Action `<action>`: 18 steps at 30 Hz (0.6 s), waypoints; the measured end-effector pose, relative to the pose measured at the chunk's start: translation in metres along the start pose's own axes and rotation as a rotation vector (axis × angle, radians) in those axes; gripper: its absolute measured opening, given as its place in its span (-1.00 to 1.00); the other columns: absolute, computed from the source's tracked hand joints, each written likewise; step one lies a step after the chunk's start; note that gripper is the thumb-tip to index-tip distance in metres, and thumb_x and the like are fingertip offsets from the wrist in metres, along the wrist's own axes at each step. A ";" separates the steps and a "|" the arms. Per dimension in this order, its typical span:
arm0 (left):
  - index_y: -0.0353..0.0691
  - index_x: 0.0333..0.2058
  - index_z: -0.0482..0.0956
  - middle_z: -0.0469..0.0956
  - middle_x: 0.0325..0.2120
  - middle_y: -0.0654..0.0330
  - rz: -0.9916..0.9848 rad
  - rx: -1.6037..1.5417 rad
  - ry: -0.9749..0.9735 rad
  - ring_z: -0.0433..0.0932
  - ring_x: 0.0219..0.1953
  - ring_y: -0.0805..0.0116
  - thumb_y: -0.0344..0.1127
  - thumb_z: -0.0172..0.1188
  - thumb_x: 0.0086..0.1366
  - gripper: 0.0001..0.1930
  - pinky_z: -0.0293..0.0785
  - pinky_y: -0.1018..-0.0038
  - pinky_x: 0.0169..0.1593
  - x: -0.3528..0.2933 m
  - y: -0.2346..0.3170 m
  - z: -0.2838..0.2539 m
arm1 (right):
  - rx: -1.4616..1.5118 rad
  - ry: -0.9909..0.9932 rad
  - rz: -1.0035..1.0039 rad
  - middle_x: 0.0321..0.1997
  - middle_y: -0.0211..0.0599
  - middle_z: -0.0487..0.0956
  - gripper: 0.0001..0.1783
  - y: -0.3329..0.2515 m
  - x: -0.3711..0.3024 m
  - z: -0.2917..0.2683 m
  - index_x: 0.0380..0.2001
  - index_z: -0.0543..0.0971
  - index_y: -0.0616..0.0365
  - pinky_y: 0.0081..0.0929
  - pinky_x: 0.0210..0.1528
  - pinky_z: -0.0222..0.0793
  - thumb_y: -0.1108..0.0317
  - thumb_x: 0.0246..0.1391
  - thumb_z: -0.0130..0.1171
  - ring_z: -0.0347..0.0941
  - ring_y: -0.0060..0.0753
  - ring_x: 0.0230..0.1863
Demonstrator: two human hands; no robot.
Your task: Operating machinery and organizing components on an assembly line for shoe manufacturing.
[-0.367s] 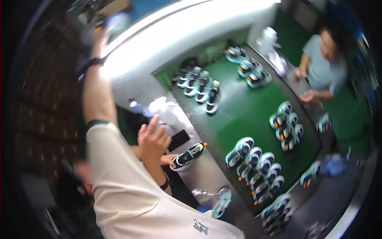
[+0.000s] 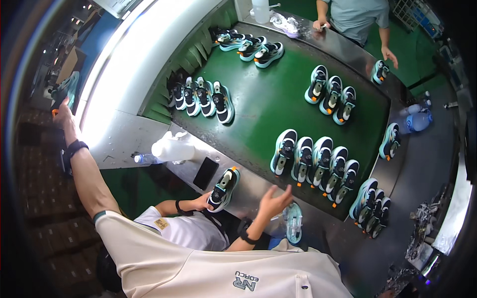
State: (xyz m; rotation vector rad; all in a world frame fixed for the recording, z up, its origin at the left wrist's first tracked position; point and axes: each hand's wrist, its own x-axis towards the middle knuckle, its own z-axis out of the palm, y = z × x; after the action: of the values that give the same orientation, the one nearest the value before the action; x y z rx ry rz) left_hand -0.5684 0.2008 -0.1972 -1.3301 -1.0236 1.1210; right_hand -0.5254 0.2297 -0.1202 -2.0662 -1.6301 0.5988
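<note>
My left hand (image 2: 62,113), a dark band on its wrist, is stretched out to the far left. Its fingers are closed around a pale teal shoe (image 2: 68,91) with an orange tab near the hand. This shoe is up beside the bright white lamp housing. No part of my right hand shows. Below my left arm, a co-worker in white holds a black and teal shoe (image 2: 224,189) in one hand (image 2: 201,201). Their other hand (image 2: 276,201) is held over the metal ledge with fingers spread, near a translucent teal shoe sole (image 2: 293,222).
Several shoes (image 2: 320,161) stand in rows on the green belt (image 2: 258,109). A black phone (image 2: 206,173) and white bottle (image 2: 173,149) lie on the metal ledge. Across the belt stands another person (image 2: 355,20). At right are a water jug (image 2: 419,121) and more shoes (image 2: 367,201).
The whole view has turned and sharpened. My left hand now appears farther left and lower, beside the lamp. The co-worker's free hand has moved right, away from the held shoe.
</note>
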 end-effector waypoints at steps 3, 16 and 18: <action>-0.25 0.20 0.22 0.27 0.05 -0.02 0.198 -0.579 0.129 0.24 0.10 0.12 -0.09 0.23 0.13 -0.30 0.19 0.44 0.16 0.044 0.037 -0.075 | -0.372 0.258 0.150 -0.16 0.06 0.52 -0.55 0.267 0.091 -0.199 -0.04 0.45 0.25 -0.09 -0.10 0.38 0.13 0.15 0.00 0.45 0.10 -0.14; -0.34 -0.03 0.37 0.46 -0.16 0.13 1.370 2.038 -0.182 0.46 -0.19 0.31 -0.28 0.30 0.11 -0.51 0.40 0.45 -0.03 0.091 -0.071 0.160 | -0.801 0.649 0.709 -0.02 0.00 0.55 -0.44 0.422 0.153 -0.539 0.01 0.53 -0.05 -0.01 -0.04 0.38 -0.10 0.19 -0.27 0.48 0.17 -0.06; -0.34 -0.15 0.46 0.52 -0.29 0.19 1.948 2.133 -0.181 0.52 -0.32 0.37 -0.40 0.39 0.00 -0.57 0.47 0.48 -0.13 0.079 -0.108 0.202 | -0.768 0.642 0.652 -0.03 0.07 0.54 -0.44 0.426 0.158 -0.537 0.00 0.53 0.06 -0.02 -0.06 0.40 -0.06 0.19 -0.23 0.48 0.20 -0.08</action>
State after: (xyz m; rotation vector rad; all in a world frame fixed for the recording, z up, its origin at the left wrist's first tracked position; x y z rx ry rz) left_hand -0.7493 0.3233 -0.0931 0.1830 1.8281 2.2114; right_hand 0.1550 0.2559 0.0567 -2.9202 -0.8349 -0.5958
